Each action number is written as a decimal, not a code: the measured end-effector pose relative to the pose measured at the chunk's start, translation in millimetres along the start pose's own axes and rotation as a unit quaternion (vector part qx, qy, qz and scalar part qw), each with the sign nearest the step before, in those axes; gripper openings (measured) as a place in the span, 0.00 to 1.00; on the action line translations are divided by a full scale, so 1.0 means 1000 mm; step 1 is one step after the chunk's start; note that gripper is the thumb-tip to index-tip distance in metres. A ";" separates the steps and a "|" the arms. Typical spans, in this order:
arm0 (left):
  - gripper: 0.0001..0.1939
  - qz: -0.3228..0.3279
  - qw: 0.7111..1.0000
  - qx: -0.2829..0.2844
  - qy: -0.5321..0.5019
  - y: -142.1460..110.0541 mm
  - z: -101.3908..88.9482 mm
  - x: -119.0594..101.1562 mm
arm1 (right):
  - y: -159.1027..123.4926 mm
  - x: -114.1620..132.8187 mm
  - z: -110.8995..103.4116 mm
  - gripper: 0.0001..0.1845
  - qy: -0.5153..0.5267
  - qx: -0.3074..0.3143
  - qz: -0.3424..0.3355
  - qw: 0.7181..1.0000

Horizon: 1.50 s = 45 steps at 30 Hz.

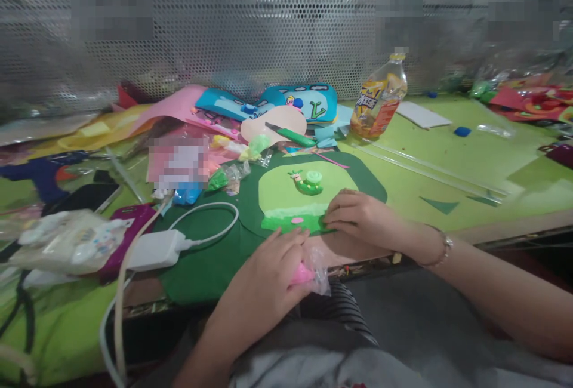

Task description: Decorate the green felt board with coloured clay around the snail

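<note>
A rounded card (277, 188) in light green on dark green lies at the table's front edge. On it is a green clay snail (308, 182); a strip of green clay (277, 221) runs along its lower side, with a flat pink oval (297, 221) on it. My left hand (273, 268) rests at the card's lower edge, holding a lump of pink clay (302, 273) in clear plastic wrap against its palm. My right hand (362, 218) is closed, fingers bent together, tips on the right end of the strip; anything between them is hidden.
A white charger (156, 249) with a looping cable lies left, beside a phone (89, 197) and bagged clay. Behind the card are a green-handled knife (290, 134), blue decorated pieces (304, 101) and a plastic bottle (379, 98). Clear strips (434, 170) lie right. A perforated metal panel (268, 24) stands behind.
</note>
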State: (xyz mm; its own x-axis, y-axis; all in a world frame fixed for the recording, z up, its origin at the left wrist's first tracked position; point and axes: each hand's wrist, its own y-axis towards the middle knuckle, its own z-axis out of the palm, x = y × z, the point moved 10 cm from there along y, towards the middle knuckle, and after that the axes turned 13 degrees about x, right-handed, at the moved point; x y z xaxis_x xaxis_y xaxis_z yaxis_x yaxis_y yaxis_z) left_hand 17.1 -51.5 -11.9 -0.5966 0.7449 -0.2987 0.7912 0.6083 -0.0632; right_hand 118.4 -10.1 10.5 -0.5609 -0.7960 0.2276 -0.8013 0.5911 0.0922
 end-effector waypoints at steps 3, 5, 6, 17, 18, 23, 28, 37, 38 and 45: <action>0.23 0.001 1.000 -0.002 -0.006 0.000 -0.001 0.001 | -0.007 0.005 0.000 0.14 -0.033 0.019 0.005 0.999; 0.22 0.001 1.000 0.001 -0.011 0.000 -0.001 0.001 | -0.013 0.010 0.000 0.14 -0.058 0.032 0.023 0.998; 0.22 0.000 1.000 0.003 -0.013 0.000 -0.001 0.001 | -0.016 0.011 0.000 0.15 -0.066 0.037 0.038 0.996; 0.23 0.000 1.000 0.000 -0.017 0.000 0.001 0.002 | -0.029 0.032 0.012 0.22 -0.077 0.010 0.132 0.988; 0.23 -0.001 1.000 0.001 -0.017 0.000 0.001 0.002 | -0.028 0.035 0.015 0.23 -0.087 0.020 0.131 0.987; 0.22 -0.007 0.999 0.008 -0.032 0.000 0.000 0.002 | -0.029 0.038 0.017 0.22 -0.128 0.016 0.153 0.980; 0.24 -0.021 0.999 0.013 -0.043 0.002 0.000 0.004 | -0.034 0.034 0.017 0.23 -0.111 0.004 0.185 0.976; 0.24 -0.026 0.999 0.001 -0.032 0.000 -0.002 0.004 | -0.041 0.029 0.017 0.24 -0.075 -0.005 0.202 0.977; 0.25 -0.025 0.999 0.002 -0.030 0.000 -0.002 0.004 | -0.042 0.028 0.017 0.25 -0.074 -0.009 0.202 0.976; 0.25 -0.026 0.999 0.004 -0.032 0.001 -0.002 0.004 | -0.046 0.022 0.020 0.26 -0.078 -0.024 0.223 0.971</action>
State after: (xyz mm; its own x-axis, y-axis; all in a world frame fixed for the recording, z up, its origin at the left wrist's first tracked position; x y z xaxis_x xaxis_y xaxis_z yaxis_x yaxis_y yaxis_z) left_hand 15.1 -47.5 -10.8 -0.6272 0.6930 -0.3555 0.7605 0.6433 -0.0876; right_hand 138.8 -57.8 -8.1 -0.8778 -0.4672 0.1055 -0.4627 0.8841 0.0650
